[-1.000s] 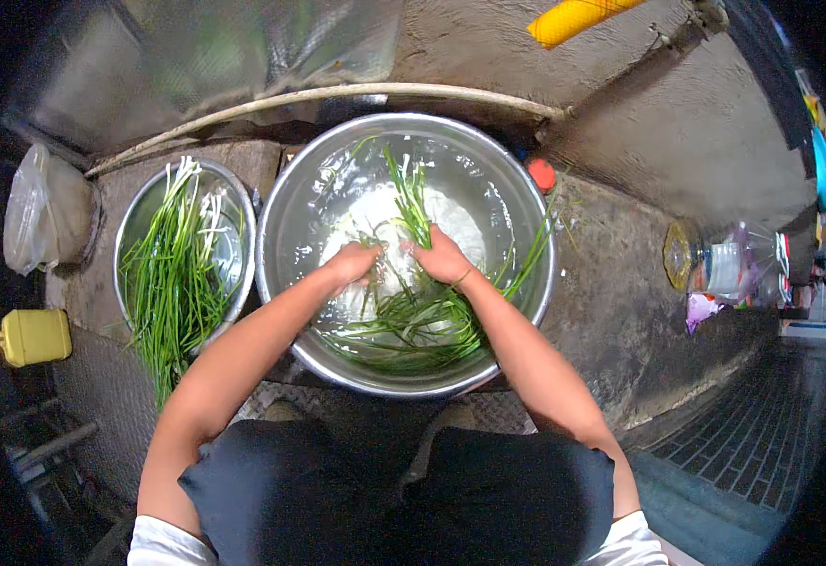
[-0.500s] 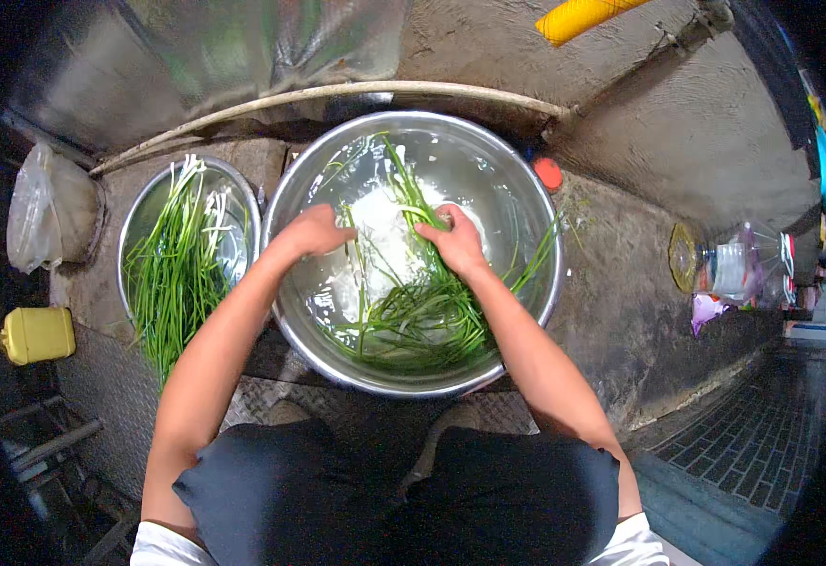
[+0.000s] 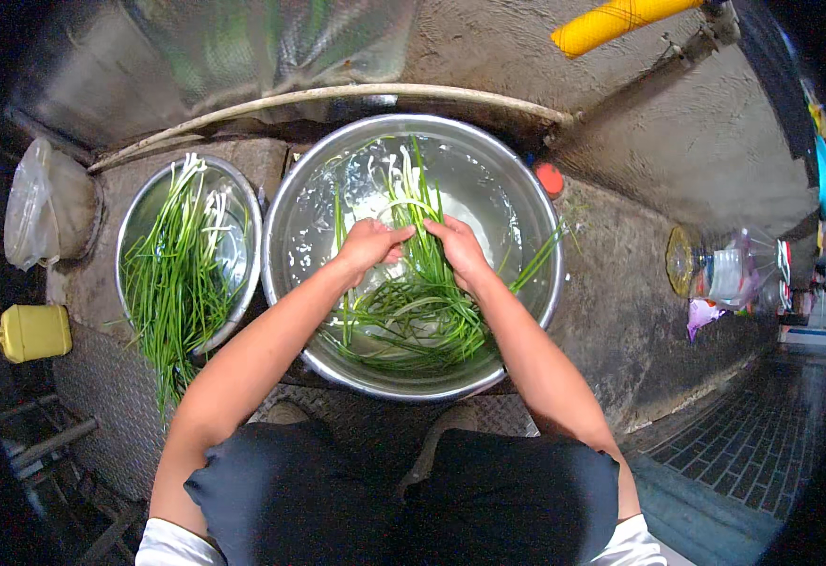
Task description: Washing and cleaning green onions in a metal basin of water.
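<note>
A large steel basin [image 3: 535, 321] holds water and a bunch of green onions [image 3: 422, 316], their white ends toward the far side and their green tops heaped near me. Over the middle of the basin, my right hand [image 3: 460, 250] is closed around the stalks just below the white ends. My left hand [image 3: 372, 247] meets it from the left, fingers curled and thumb against the same bunch. A few loose stalks lie left of my left hand and over the basin's right rim.
A smaller steel bowl [image 3: 127, 222] on the left holds more green onions [image 3: 175, 274], tops hanging over its near edge. Left of it are a plastic-covered bucket [image 3: 50, 203] and a yellow jug [image 3: 35, 333]. A red round object [image 3: 550, 178] sits behind the basin, beneath a pale pipe [image 3: 337, 92].
My left hand has moved right, from the basin's left side to the bunch beside my right hand. White ends now show gathered above both hands, and the water's glare has lessened.
</note>
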Demonstrator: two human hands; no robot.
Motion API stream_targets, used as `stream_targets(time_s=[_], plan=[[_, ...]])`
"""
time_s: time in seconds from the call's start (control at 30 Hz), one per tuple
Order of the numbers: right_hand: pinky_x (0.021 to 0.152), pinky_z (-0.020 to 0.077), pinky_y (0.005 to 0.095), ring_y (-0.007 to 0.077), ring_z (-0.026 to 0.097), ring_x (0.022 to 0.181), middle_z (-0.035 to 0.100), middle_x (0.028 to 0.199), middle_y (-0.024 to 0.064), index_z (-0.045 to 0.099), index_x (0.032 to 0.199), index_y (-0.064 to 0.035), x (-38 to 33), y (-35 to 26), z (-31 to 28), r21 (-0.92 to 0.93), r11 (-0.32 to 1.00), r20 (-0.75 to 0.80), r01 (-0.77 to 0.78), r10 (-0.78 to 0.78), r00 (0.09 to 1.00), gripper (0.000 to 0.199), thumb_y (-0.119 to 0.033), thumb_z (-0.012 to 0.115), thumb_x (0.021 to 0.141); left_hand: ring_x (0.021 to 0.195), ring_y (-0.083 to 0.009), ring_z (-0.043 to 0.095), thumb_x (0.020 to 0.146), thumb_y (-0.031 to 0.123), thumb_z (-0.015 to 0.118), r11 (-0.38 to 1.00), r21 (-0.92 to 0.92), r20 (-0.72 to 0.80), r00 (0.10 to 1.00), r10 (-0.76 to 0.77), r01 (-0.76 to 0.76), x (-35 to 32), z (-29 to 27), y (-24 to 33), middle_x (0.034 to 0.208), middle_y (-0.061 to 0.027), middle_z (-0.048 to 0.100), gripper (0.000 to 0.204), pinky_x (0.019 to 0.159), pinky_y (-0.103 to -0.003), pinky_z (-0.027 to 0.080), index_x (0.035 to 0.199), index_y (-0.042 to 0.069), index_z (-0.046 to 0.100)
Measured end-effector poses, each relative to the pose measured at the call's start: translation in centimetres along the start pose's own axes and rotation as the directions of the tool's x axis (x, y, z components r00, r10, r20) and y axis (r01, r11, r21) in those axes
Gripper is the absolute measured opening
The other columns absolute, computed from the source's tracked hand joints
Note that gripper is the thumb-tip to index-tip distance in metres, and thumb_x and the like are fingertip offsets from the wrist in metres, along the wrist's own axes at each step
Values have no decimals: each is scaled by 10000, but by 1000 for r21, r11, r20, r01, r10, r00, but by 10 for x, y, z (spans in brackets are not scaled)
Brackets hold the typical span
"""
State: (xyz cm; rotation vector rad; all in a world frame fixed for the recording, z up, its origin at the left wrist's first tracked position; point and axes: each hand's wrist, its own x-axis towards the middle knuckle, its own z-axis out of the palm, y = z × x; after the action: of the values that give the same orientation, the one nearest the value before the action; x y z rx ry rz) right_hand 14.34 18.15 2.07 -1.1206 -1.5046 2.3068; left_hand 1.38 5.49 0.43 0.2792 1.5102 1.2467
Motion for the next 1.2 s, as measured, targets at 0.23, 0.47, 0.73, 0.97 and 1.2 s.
stream_targets(time_s=[0.23,0.47,0.73,0.97,1.2], plan=[[680,513,276,133,638,765,681,899,74,635,1043,-1,1,3,-2,-36,985,89,-169,171,981,227,-185,598,914,864,-134,619,824,204,727,992,-124,-23,1000,-1,-2,5,0,-4,1016,-70,670,338,732,-297,486,1088,25,612],[559,393,251,99,501,621,654,793,26,661,950,-13,14,11,-15,-263,965,-121,4,-37,992,198,-184,654,851,785,-151,627,787,168,741,990,-138,-157,986,-63,41,15,-4,-20,944,-87,679,316,663,-293,509,1034,-1,640],[474,418,361,185,552,518,642,751,146,621,865,62,33,27,-41,-162,973,-620,-167,31,784,182,-99,537,846,824,-178,637,810,216,731,968,-241,-127,987,-103,70,15,-6,-27,983,-84,671,347,694,-325,519,1060,-5,635],[1024,360,434,429,468,1183,544,1150,319,356,1264,102,-2,-22,-10,-914,401,-352,-57,-718,600,585,-160,636,822,856,-188,583,856,253,681,928,-367,-334,940,-74,-58,17,-5,0,965,-132,627,456,650,-300,465,1145,-48,498],[885,462,426,412,587,998,628,1004,270,591,1048,58,26,-36,-4,-914,379,-54,142,-461,886,320,-184,624,841,706,-158,584,982,191,488,779,-591,-199,973,114,-212,35,-21,0,853,-70,650,189,616,-291,448,1050,35,570]])
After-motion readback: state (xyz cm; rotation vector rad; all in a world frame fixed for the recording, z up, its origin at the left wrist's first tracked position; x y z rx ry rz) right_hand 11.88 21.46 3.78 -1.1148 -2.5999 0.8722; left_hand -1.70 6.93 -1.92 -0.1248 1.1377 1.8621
